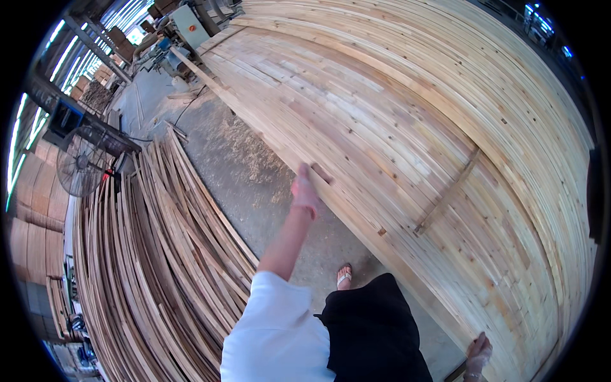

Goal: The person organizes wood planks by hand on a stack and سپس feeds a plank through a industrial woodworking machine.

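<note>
A long pale wooden board (369, 237) lies along the near edge of a broad layer of planks (382, 146), its far end reaching toward a machine at the upper left. My left hand (305, 194) is closed on the board's near edge, slightly blurred, with its fingers partly hidden. A dark mark or notch in the wood shows just right of it. Far along the same edge, at the lower right, my right hand (478, 351) has its fingers curled on the board. A thin wooden stick (447, 191) rests across the planks.
Long narrow wood strips (153, 254) are piled on the left. Wood shavings (254, 153) cover part of the concrete floor. A standing fan (83, 162) is at the far left, and a grey control cabinet (189, 27) rises beyond the planks.
</note>
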`<state>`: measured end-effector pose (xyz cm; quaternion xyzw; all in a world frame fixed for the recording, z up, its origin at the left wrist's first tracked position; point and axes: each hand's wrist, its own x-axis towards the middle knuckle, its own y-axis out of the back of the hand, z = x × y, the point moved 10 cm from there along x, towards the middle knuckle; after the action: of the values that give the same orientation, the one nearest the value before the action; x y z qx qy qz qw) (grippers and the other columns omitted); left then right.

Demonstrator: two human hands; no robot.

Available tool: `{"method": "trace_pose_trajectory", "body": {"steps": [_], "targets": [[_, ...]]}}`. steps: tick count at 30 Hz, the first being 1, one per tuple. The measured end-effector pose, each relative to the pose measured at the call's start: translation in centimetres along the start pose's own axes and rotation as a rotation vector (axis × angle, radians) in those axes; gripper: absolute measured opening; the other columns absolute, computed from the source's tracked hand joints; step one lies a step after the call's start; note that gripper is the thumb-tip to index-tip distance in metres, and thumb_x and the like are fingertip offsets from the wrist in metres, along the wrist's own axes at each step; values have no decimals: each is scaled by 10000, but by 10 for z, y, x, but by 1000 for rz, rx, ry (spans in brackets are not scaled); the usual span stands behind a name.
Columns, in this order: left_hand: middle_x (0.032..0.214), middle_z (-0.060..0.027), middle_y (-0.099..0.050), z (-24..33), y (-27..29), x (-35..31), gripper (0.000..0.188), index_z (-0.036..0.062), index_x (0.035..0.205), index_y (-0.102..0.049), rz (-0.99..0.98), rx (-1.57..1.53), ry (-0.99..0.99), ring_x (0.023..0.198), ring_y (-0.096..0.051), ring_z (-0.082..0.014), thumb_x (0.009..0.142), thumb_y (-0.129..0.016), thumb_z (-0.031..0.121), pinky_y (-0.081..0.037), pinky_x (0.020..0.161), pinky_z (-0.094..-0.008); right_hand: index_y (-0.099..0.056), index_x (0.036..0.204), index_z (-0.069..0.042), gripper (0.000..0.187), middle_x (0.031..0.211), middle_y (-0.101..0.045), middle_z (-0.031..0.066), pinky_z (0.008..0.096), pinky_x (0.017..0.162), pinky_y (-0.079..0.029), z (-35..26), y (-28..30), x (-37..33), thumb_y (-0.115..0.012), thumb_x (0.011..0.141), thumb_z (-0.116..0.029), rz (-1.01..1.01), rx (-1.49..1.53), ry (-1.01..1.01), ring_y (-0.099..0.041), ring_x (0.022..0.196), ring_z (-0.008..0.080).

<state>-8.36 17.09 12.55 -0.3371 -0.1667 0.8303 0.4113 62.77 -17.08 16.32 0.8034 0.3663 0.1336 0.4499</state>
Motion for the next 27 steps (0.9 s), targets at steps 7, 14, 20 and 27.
{"method": "trace_pose_trajectory", "body": {"steps": [7,14,20,27], "targets": [[615,-41,-502,102,37,149,362,96,833,-514,-19,12,-107,566,-540,-202,963,-398,413,-501,578,-358,-625,736,-21,479,651,-585,201,480,636,-424,-214,-98,-42,-454,965,-406,-184,-396,340,-561,647,381],[873,-99,-571,-48,59,129,336,70,963,-513,-385,-153,271,817,-570,-230,942,-441,397,-493,755,-367,-667,930,-156,281,769,-643,147,471,676,-473,-310,-206,-75,-509,919,-389,-383,-412,495,-601,752,368],[1130,-104,-627,-275,14,-135,302,49,1188,-554,-1319,1007,73,1039,-599,-257,925,-543,196,-483,927,-374,-654,983,-95,402,860,-676,151,451,767,-504,-418,-256,-112,-527,897,-466,-649,-85,519,-650,834,341],[1170,-123,-618,-252,29,-148,398,51,1284,-475,-1002,611,859,1090,-595,-266,950,-534,260,-482,954,-380,-624,1055,-92,451,883,-668,169,434,781,-492,-385,-276,-117,-521,868,-489,-340,-304,919,-649,845,340]]}}
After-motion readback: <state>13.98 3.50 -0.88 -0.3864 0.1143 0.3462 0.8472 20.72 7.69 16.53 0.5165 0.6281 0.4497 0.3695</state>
